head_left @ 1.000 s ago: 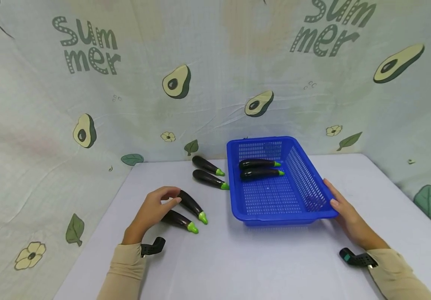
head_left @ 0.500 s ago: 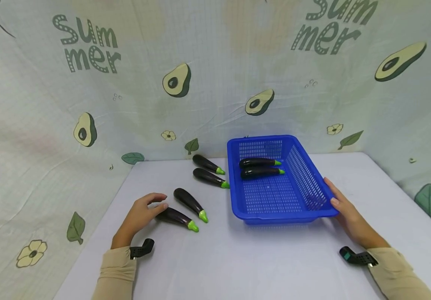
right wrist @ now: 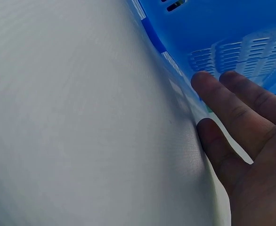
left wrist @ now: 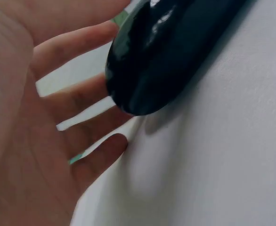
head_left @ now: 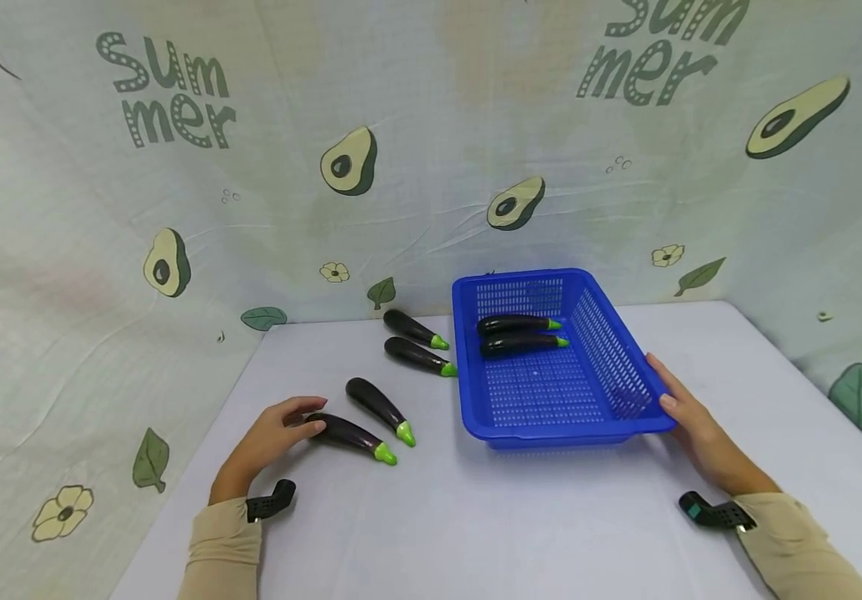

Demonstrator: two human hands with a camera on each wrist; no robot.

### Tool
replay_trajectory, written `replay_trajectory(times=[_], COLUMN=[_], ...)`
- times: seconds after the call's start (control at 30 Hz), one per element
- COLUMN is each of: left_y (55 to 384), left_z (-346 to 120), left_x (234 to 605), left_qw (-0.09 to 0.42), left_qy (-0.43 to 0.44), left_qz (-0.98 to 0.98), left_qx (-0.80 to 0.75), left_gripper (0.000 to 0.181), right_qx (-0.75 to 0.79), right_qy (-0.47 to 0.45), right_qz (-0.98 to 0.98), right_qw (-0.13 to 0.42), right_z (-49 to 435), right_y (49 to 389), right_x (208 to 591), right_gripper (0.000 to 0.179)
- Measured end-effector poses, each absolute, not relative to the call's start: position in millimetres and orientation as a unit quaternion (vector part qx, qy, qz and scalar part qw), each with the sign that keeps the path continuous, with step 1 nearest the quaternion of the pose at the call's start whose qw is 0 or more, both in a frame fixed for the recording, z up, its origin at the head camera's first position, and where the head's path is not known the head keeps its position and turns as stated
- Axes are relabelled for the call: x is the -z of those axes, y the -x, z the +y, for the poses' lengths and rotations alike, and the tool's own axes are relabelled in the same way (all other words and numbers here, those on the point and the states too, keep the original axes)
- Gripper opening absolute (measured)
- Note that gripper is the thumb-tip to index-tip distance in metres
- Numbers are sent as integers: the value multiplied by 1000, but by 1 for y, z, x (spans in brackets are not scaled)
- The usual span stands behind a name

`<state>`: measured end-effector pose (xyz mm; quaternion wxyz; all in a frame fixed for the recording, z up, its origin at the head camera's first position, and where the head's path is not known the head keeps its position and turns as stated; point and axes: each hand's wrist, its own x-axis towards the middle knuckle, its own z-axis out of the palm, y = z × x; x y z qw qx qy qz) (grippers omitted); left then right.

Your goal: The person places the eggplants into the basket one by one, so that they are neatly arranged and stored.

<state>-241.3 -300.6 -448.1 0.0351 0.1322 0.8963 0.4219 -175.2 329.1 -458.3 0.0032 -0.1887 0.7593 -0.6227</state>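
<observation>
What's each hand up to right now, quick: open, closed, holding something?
Left hand: open, fingers spread by the rounded end of an eggplant.
Right hand: open, thumb at the rim of the blue basket.

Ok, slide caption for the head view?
Left grip at a glossy dark elongated green-tipped eggplant; right grip at a blue rectangular plastic basket holding two more eggplants.

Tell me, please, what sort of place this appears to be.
Probably a small indoor set-up, perhaps staged for filming hand work, though that is a guess: a printed cloth hangs behind a white table, and eggplants and a blue basket are set out on it.
</observation>
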Motion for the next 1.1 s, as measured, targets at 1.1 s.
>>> replay_trajectory(times=[1.1], left_y=[240], left_z=[-304], left_x=[451], left_qw=[88], left_qy=[-145], left_qz=[895], left_qx=[-413], left_gripper=[51], right_qx=[617], right_qy=[184], right_qz=[765], right_qw=[-8], right_z=[329], right_y=[176], right_x=[459], right_gripper=[58])
